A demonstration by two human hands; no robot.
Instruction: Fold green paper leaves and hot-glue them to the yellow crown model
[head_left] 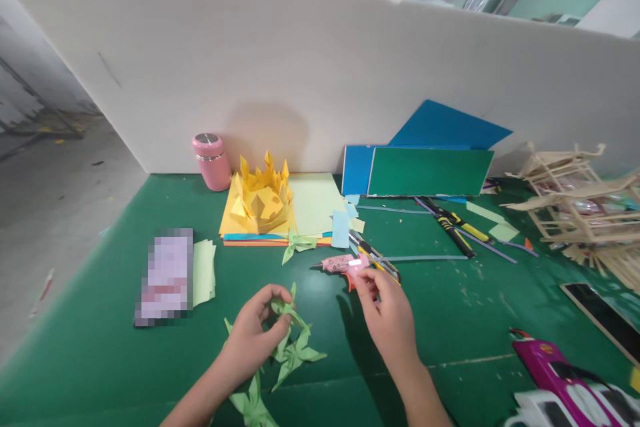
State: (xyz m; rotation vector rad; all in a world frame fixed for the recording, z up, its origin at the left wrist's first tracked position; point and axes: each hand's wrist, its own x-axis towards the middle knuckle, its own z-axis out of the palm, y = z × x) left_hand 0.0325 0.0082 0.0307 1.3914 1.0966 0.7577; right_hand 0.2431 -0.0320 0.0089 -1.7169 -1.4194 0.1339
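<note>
My left hand (253,337) is closed on a chain of green folded paper leaves (293,350) that trails down over the green table (100,347). My right hand (385,313) grips the handle of a pink glue gun (340,264), whose nozzle points left just above the table. Beyond the hands a single green paper leaf (297,243) lies at the edge of a stack of coloured paper sheets (313,203). On that stack stands a yellow folded paper crown (263,197).
A pink flask (211,161) stands by the white partition. Blue and green boards (430,170) lean at the back; cutters (453,227) and paper scraps lie below. A wooden stick model (580,207) fills the right. A magenta tool (555,370) lies at the lower right, pale green slips (204,272) at the left.
</note>
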